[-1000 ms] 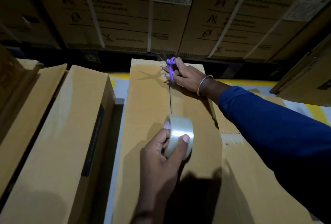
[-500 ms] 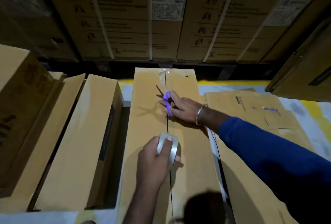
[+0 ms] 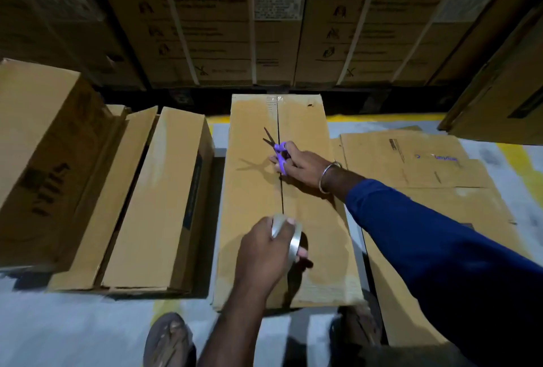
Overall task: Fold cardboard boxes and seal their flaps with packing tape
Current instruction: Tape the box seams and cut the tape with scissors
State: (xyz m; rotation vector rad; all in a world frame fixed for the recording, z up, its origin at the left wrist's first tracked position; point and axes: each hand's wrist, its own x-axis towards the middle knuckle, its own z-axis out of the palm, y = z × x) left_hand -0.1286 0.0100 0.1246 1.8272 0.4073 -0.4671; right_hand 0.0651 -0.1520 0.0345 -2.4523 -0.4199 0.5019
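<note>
Flanking the work on the left, 2 folded cartons point(image 3: 152, 199) lie side by side on the floor, apart from the job in hand. At centre, the long cardboard box point(image 3: 252, 190) lies flat with its 2 flaps meeting along a dark centre seam point(image 3: 281, 190). The left hand point(image 3: 261, 252) curls its fingers around a roll of clear packing tape point(image 3: 289, 236), holding it on edge over the near end of that seam. Farther up the seam, the right hand point(image 3: 302, 167) grips purple-handled scissors point(image 3: 277, 150), blades parted and pointing away from the person, while its heel appears to press the flaps down. To the right, flattened cardboard sheets point(image 3: 411, 161) wait on the floor. The risks look plain: if the roll drifts off the seam, the tape lands crooked, and if the pressing hand lifts, the flaps could spring apart; the parted blades could also nick the cardboard.
</note>
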